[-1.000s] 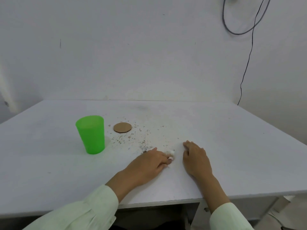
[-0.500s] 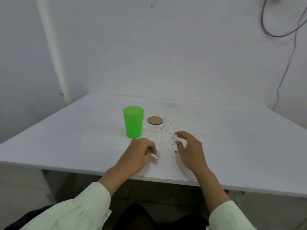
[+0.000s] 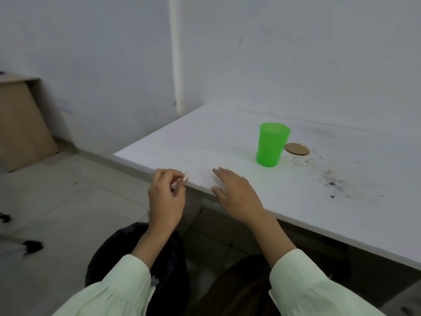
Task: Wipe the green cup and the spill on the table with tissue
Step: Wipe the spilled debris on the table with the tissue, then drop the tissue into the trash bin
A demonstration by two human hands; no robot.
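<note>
The green cup (image 3: 271,147) stands upright on the white table (image 3: 205,142). Dark crumbs of the spill (image 3: 330,179) lie scattered to its right. My left hand (image 3: 166,197) hovers just off the table's front-left edge, fingers pinched on a small white wad of tissue (image 3: 185,177). My right hand (image 3: 234,192) rests flat and empty near the table edge, fingers spread, well short of the cup.
A round brown coaster (image 3: 296,148) lies right behind the cup. A white pipe (image 3: 176,53) runs up the wall at the table's far-left corner. A cardboard box (image 3: 20,119) leans on the floor to the left. A dark bag (image 3: 141,258) sits below my hands.
The view has swung left. Both hands have come off the spill area toward the table's left front edge; the left hand, still holding the tissue, is now past the edge.
</note>
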